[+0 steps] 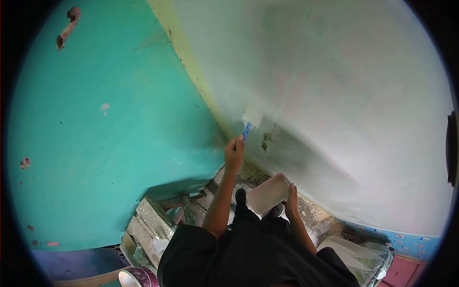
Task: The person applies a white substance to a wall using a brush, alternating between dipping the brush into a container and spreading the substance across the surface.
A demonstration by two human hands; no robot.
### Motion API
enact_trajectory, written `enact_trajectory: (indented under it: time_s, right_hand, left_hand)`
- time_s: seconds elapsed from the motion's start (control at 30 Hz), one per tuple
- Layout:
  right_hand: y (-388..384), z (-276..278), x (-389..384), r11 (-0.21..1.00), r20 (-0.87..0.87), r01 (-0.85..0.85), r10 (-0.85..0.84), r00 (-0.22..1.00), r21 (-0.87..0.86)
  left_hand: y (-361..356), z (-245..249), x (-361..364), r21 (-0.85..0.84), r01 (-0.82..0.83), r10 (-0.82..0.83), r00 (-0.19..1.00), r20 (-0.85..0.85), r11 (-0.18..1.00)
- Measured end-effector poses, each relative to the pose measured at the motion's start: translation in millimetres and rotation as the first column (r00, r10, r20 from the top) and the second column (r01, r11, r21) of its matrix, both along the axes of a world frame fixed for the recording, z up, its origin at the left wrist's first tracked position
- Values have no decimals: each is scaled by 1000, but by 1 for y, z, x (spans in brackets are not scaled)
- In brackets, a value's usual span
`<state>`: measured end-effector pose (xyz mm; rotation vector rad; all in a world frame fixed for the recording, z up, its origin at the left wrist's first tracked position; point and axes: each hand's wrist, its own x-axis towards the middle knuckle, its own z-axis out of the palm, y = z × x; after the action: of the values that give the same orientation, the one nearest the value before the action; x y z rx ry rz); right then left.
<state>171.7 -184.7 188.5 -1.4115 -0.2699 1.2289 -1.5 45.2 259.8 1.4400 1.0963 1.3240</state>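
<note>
My left hand [234, 152] is closed round the blue handle of what looks like a paint roller [251, 117]. Its pale, blurred head lies against the whitish wall [344, 105], close to the corner. Lower down, my right hand [291, 198] grips the right rim of a pale rectangular tray [268, 195], held tilted in front of my legs. A light smear shows on the fingers of that hand. How much is inside the tray I cannot make out.
A turquoise wall [114, 129] with chipped spots meets the whitish wall at a yellowish strip. Worn wooden furniture [148, 222] stands at lower left, near a round tin [138, 277]. Clear plastic containers [356, 260] sit at lower right. A dark damaged patch [266, 141] marks the whitish wall.
</note>
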Motion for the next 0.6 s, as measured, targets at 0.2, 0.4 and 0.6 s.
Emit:
enact_trajectory:
  time_s: [0.2,0.4,0.6]
  right_hand:
    - [-14,-12,20,999,39,-26,27,999,-23]
    - [-25,-10,34,999,72,-28,31,997,-39]
    - [-28,-13,39,999,37,-44,44,998,-11]
  left_hand:
    - [-26,-129,-24,-20,-136,115,899,-423,991]
    - [-15,-27,-3,87,-216,231,842,-487,972]
    - [-38,182,15,166,-227,265,929,-259,960]
